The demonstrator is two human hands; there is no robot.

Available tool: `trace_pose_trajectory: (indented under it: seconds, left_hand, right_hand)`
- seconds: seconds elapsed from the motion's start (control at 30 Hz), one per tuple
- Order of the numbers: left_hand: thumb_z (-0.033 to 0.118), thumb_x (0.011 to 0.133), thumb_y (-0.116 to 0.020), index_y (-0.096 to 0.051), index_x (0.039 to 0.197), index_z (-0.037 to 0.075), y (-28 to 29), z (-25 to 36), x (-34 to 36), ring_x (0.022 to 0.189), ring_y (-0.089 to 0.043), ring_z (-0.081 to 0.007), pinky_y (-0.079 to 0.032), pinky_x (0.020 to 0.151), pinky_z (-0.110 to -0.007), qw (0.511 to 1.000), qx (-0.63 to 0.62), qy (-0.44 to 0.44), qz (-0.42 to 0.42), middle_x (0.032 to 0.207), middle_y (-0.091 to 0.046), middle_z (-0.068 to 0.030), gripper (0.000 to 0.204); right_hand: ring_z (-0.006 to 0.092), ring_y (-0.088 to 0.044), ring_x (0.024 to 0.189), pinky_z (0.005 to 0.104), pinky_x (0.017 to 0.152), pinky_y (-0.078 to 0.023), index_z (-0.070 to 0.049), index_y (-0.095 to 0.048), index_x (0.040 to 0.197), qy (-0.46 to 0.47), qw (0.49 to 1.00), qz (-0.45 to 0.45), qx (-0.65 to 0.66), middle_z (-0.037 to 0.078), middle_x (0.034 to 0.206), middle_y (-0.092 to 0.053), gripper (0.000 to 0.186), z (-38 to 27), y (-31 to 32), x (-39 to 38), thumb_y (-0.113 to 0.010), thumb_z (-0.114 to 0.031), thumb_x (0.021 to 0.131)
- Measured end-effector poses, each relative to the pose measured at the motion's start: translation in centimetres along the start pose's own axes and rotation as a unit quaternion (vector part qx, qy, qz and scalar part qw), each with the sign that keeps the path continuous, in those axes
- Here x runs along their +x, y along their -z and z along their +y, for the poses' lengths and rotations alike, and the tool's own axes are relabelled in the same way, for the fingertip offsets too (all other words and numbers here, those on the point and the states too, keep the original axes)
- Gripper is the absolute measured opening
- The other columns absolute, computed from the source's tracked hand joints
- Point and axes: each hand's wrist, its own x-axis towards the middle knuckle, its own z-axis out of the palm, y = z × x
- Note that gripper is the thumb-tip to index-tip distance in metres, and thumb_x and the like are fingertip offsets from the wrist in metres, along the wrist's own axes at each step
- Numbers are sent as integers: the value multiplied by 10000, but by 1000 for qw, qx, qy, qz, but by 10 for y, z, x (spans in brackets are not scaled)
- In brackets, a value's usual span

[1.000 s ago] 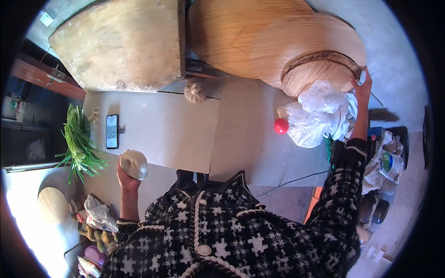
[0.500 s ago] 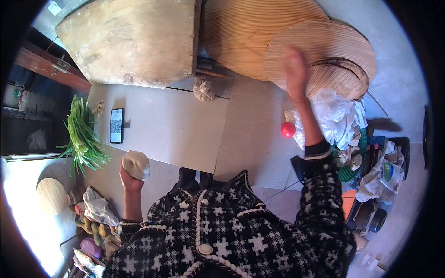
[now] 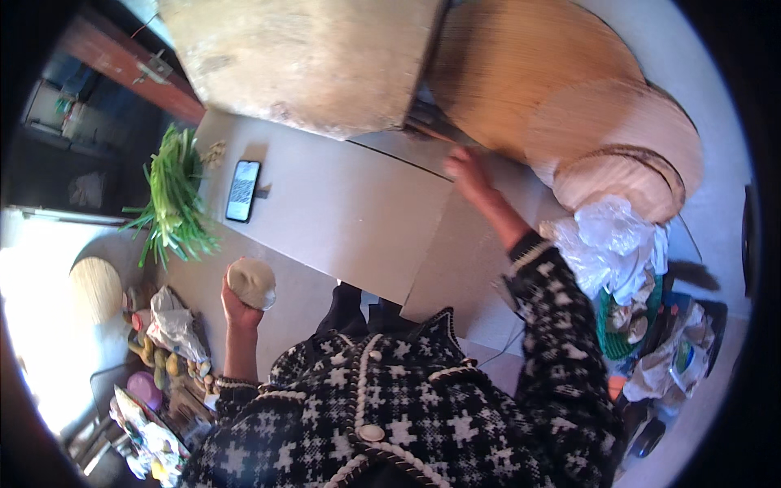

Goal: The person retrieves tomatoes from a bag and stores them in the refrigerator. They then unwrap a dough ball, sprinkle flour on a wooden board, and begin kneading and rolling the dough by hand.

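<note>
My left hand [image 3: 241, 311] is closed round a smooth, pale lump of dough [image 3: 251, 284], held up at the left, nearer me than the table's front edge. At the back middle of the grey table [image 3: 350, 207], my right hand [image 3: 470, 175] is curled, with its fingers blurred. Whatever those fingers hold, if anything, is hidden. Close to that hand, a thin wooden stick [image 3: 434, 132] lies beside the corner of a large wooden board [image 3: 301, 65]. A phone [image 3: 242, 192] with a lit screen lies on the table's left part.
Green leafy stalks [image 3: 172, 195] lie at the table's left edge. Large round wooden lids [image 3: 521, 73] cover the back right. Clear plastic bags [image 3: 610, 236] sit above a green basket [image 3: 616, 333] at the right. Several vegetables [image 3: 163, 362] are on the floor at the left.
My right hand has swung left and nearer from over the round lids to beside the stick. The small tied cloth bundle and the red ball no longer show. The view has turned.
</note>
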Motion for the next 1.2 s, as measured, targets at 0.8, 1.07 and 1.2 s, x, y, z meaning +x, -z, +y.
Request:
trace_pose_trajectory:
  seconds: [0.8,1.07,1.2]
  left_hand:
    - [333,985,-509,-601,1172,105,-35,37,95,1023,-654,-272,-552,895,-455,994,102,-46,7,1098,-659,-89,308]
    - [360,989,-487,-532,1332,56,-55,22,33,1033,-650,-228,-557,872,-397,968,232,0,-96,1222,-638,-107,461]
    - [407,994,-404,-483,1378,24,-56,19,6,1075,-625,-246,-547,885,-390,948,267,37,-169,1277,-609,-157,548]
  right_hand:
    - [174,-675,913,298,800,-524,-14,-663,1103,-67,865,-213,449,112,997,-703,251,-276,-127,49,-628,-182,921]
    - [150,-659,818,287,743,-534,0,-643,1124,-30,820,-127,557,98,910,-701,332,-329,-117,75,-645,-257,914]
    - [151,-642,810,302,730,-526,19,-605,1181,-39,843,-159,513,102,918,-683,426,-322,-116,88,-674,-289,895]
